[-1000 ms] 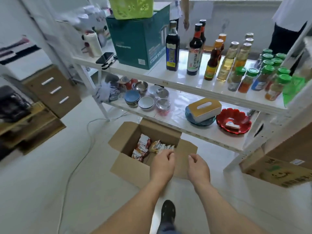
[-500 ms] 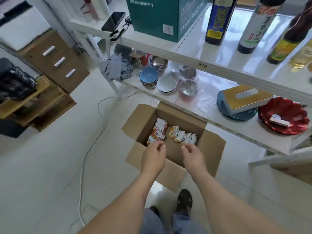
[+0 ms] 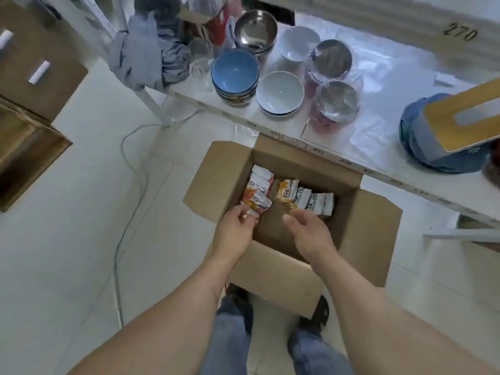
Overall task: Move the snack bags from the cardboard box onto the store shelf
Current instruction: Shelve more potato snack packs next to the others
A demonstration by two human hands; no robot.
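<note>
A: Beside the cardboard box [image 3: 359, 234], white floor tiles [image 3: 67, 253] and the store shelf [image 3: 405, 169] are noted.

B: Inside it, snack bags [image 3: 297, 197] are seen; one is pinched by the left hand [image 3: 234, 231], while the right hand [image 3: 311, 234] is held loosely spread.

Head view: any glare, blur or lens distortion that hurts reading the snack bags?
Head view: wide-angle bending curves the shelf edge; window glare washes out the plastic sheet on the shelf; slight motion softness on the left hand and right hand; snack bags in the cardboard box are evenly lit, print partly legible.
</note>
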